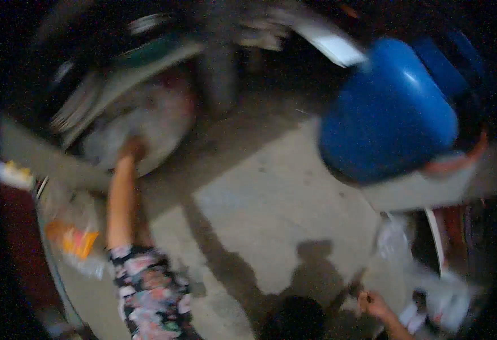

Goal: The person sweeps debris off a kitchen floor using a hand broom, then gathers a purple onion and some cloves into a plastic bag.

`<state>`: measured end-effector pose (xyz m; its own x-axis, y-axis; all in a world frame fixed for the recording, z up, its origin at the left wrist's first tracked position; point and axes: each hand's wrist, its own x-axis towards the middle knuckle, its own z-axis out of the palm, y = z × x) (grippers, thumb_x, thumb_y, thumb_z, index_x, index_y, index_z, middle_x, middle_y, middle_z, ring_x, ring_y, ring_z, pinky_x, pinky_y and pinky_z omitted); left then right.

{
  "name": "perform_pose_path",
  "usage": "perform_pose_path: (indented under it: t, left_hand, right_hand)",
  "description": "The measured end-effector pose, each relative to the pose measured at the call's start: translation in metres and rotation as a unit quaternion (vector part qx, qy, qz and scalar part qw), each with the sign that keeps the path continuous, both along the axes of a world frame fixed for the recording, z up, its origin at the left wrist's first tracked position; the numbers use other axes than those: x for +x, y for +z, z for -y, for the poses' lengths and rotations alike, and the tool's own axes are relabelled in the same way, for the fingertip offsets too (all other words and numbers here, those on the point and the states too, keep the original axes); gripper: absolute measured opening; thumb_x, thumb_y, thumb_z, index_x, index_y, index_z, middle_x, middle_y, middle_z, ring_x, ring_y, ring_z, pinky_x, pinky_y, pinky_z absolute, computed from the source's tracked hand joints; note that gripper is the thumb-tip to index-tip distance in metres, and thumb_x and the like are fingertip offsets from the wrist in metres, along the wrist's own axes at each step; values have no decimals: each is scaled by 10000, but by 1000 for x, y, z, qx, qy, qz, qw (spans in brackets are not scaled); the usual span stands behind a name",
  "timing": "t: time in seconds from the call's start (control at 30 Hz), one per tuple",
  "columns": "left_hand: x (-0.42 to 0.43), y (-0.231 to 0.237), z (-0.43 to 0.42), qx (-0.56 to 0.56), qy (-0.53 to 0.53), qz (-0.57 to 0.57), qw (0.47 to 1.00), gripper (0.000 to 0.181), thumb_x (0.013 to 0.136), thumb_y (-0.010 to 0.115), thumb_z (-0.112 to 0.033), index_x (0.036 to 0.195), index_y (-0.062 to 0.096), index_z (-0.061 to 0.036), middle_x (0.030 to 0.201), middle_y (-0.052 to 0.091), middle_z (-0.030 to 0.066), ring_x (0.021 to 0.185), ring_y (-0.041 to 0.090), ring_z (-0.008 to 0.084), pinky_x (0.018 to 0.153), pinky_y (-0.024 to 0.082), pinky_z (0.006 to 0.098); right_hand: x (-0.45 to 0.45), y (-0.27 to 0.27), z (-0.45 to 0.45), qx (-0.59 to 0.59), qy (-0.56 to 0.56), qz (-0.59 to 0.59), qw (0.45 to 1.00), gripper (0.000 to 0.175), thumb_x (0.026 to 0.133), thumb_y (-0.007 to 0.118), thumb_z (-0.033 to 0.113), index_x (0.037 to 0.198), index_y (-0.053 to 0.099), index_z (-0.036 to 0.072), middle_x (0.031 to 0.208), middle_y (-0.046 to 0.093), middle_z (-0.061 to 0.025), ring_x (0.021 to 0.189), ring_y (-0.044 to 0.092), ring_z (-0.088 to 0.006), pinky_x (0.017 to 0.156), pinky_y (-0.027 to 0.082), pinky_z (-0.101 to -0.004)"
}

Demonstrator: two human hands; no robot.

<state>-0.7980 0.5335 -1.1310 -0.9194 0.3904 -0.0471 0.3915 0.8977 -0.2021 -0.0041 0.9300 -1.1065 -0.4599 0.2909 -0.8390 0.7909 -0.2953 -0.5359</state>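
Observation:
My left hand (134,148) is stretched far forward under a raised edge, at the end of a floral sleeve (150,289). It reaches a pale, rounded bundle (159,131), perhaps a plastic bag or sack. Blur and shade hide its fingers, so whether they grip the bundle is unclear. Low on the right, my right hand (371,303) is held over the floor with its fingers curled. Motion blur leaves it uncertain whether anything small is between them.
A large blue plastic barrel (384,119) stands at the right on the concrete floor (269,191). Clear plastic bags (393,238) lie at the lower right. An orange packet (76,242) is at the left, near a low grey ledge (53,153). Shadows cross the floor.

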Motion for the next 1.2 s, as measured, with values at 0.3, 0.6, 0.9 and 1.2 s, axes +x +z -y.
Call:
perform_pose_path:
  t: [0.3,0.6,0.9,1.2]
  left_hand:
    - [-58,24,56,-65,32,-105,992,434,788,543,-115,1214,468,-151,1297,420,126,1029,537,327,821,466,420]
    - [93,103,-27,248,-161,-188,936,568,793,553,-123,1331,379,-163,1395,307,127,1182,403,321,926,390,426]
    - [442,57,-223,352,-304,331,821,540,709,602,52,1213,509,-118,1331,338,197,1133,430,327,787,492,356]
    - [611,-30,-434,283,-111,637,708,432,844,566,-325,1247,512,-180,1445,54,261,1306,254,332,1027,277,369]
  right_hand:
    - [-21,23,5,231,181,-20,956,95,848,522,125,905,543,53,770,599,-22,699,521,-104,628,440,-276]
    - [15,-19,-62,477,289,107,823,245,816,522,236,1009,570,93,991,588,-105,896,553,-321,729,463,-391]
    - [-33,-55,-187,613,42,163,772,404,723,600,266,1108,576,145,1272,364,-244,1050,484,-405,938,381,-450]
    - [29,-83,-239,622,-149,-75,765,214,750,604,168,929,645,58,828,641,-156,740,617,-287,702,484,-352]
